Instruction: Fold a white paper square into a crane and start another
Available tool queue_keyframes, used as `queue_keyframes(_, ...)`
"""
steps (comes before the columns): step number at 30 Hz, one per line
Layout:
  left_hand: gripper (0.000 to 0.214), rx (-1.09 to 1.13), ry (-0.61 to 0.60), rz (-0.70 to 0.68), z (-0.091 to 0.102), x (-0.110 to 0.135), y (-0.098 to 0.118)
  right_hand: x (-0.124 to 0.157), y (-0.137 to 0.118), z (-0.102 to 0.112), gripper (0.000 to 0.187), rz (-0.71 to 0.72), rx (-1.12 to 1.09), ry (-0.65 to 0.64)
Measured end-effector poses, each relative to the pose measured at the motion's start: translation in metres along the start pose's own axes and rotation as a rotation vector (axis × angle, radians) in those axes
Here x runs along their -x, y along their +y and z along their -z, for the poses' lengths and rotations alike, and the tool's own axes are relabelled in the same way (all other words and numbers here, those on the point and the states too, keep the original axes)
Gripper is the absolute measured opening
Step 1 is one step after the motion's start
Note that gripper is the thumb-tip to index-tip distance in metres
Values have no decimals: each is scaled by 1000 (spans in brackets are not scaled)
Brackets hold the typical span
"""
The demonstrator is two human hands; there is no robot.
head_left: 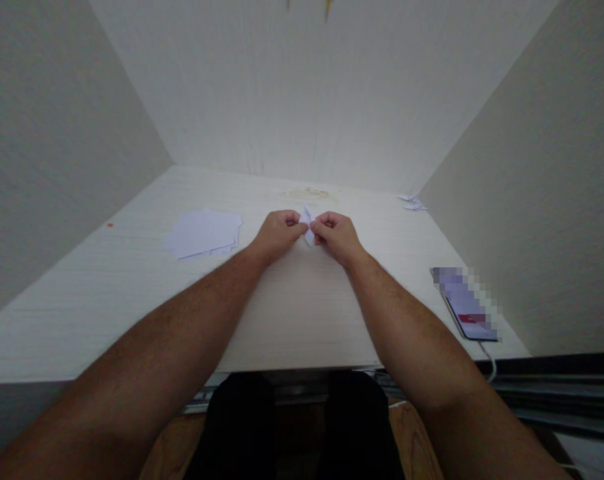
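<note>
Sitting at the desk, the person has two dark-clothed legs under its near edge, and these lie nearer to the body than the small folded paper, which I take as the landmark. A wooden seat shows beside the legs. To the right of the folded paper, and nearer to the body, lies a phone, its screen partly blurred, with a pale cable going down over the desk edge.

Both forearms reach inward to the folded paper. The left hand is at its left side and the right hand at its right side. Each grip is closed, pinching the paper between thumb and fingers, so neither hand is nearer. The paper's long axis runs roughly away from the body, across the line joining the two grips. Whether its underside touches the desk, I cannot tell.

To the left of the folded paper, well apart, there is a loose pile of white sheets; farther left is a small red spot. Beyond the folded paper, a brownish stain marks the desk. Beyond it and to the right, some small folded pieces lie near the corner. Behind everything stands the pale back wall.
</note>
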State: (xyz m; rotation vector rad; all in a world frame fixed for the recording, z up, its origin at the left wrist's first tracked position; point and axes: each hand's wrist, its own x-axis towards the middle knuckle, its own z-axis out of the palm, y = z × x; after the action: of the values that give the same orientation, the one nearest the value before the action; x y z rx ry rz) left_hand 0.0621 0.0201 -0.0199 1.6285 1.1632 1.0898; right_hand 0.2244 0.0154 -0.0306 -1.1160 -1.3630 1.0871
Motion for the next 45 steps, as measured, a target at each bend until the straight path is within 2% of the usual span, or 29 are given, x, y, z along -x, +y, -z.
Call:
queue_keyframes(17, 15, -14, -10, -4, -1, 4, 8, 2, -4, -4, 15, -3, 7, 46)
queue_keyframes(24, 21, -15, 34, -1, -2, 3, 5, 5, -5, -4, 17, 3, 7, 54)
queue_keyframes(33, 19, 59, 77, 20, -3, 4, 9, 7, -9, -6, 17, -10, 27, 26)
queue_keyframes(45, 20, 135, 70, 30, -1, 4, 9, 6, -8, -7, 18, -3, 81, -18)
